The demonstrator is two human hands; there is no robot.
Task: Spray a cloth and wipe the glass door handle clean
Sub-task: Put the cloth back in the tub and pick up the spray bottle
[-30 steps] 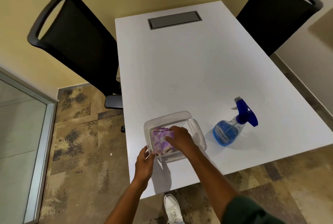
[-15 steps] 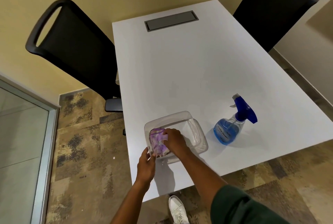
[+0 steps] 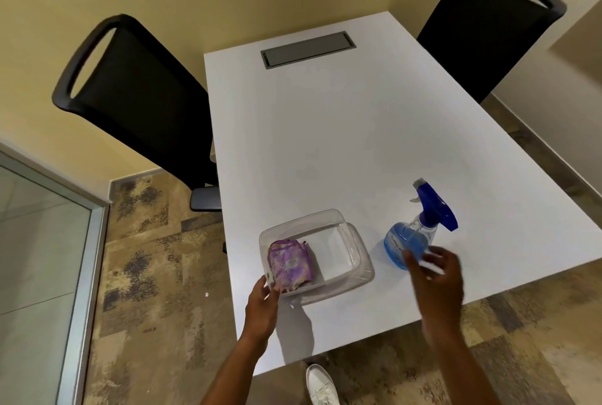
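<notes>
A crumpled purple cloth (image 3: 290, 264) lies in the left end of a clear plastic container (image 3: 350, 243) on the white table (image 3: 342, 144). My left hand (image 3: 262, 305) grips the container's near left corner, touching the cloth's edge. A spray bottle (image 3: 412, 235) with blue liquid and a blue trigger head stands to the right of the container. My right hand (image 3: 435, 277), blurred by motion, hovers with fingers apart just in front of the bottle, holding nothing. The door handle is out of view.
Two black chairs stand at the table, one on the left (image 3: 136, 101) and one at the far right (image 3: 488, 30). A grey cable hatch (image 3: 308, 49) sits at the table's far end. A glass panel with a metal frame (image 3: 49, 258) fills the left edge.
My right hand has let go of the purple cloth in the container and swung right toward the spray bottle. My left hand stays on the container's corner.
</notes>
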